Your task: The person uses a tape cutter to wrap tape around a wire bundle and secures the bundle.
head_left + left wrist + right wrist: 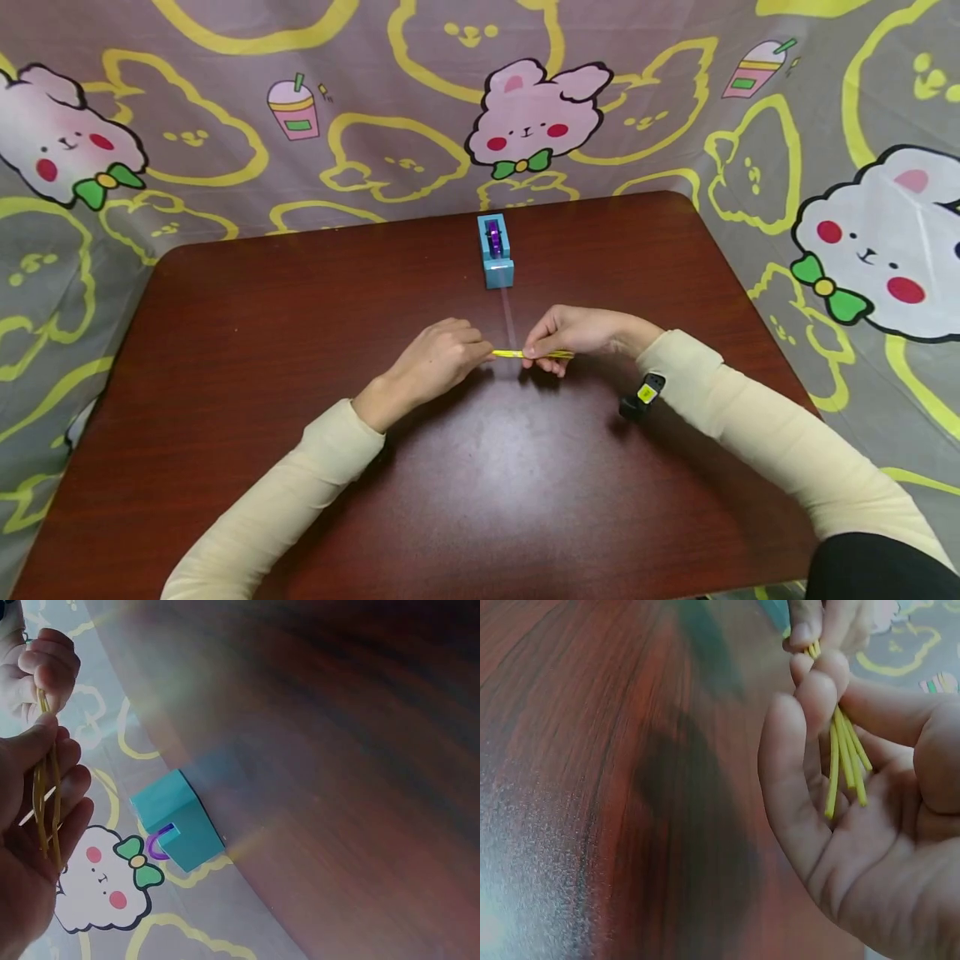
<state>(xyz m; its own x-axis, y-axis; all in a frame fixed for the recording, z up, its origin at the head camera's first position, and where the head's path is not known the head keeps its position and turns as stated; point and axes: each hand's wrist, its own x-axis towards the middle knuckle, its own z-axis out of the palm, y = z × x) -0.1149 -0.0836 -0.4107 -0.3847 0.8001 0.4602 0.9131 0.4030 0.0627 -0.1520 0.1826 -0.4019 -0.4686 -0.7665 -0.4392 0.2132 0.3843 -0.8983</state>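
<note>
My left hand (pixel 442 354) and right hand (pixel 573 333) pinch a bundle of thin yellow strands (pixel 507 354) between them, a short stretch showing between the fingertips. In the right wrist view, several cut ends of the yellow strands (pixel 847 757) fan out over the right palm. Long loops of the strands (pixel 56 795) lie along the left fingers in the left wrist view. A blue tape dispenser (pixel 498 273) with a purple core stands beyond the hands. From it a clear tape strip (pixel 508 317) stretches toward me and meets the bundle between the hands.
A small black device (pixel 647 392) with a yellow-green screen hangs by the right cuff. The dark red-brown table (pixel 300 317) has a cloth (pixel 420 108) printed with rabbits and drinks rising behind its far edge and along its sides.
</note>
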